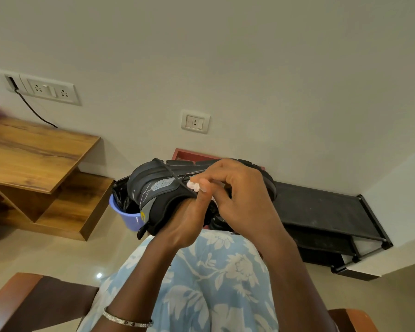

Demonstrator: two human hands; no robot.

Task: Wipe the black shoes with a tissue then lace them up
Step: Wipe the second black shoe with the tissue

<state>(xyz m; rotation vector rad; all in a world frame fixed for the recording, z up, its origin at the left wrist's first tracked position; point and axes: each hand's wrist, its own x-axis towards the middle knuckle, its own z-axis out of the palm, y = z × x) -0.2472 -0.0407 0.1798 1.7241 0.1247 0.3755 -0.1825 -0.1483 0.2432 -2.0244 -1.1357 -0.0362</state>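
- The black shoe (153,188) is being held up over the person's lap, tipped on its side with the sole facing away towards the wall and the heel pointing to 7 o'clock.
- The left grip (185,224) is reaching into the shoe's opening from 6 o'clock and clasping the collar, steadying the shoe. How its fingers are lying inside cannot be told.
- The right grip (242,197) is coming in from 3 o'clock with its fingers curled, pinching a small wad of tissue (193,185) and pressing it against the shoe's upper.
- A black lace (169,172) is hanging loose in a loop across the side, at 11 o'clock from the tissue.
- The wiping step seems to be in hand, and the lacing is looking not yet begun.
- The next move is likely calling for the tissue to be drawn along the upper with light pressure while the left grip turns the shoe to bring unwiped faces round.
- A dark shape under the right grip may be the second shoe, but it is too hidden to tell.
- A purple bin (127,218) is standing at 9 o'clock from the shoe, and a black shoe rack (321,207) is sitting at 3 o'clock.
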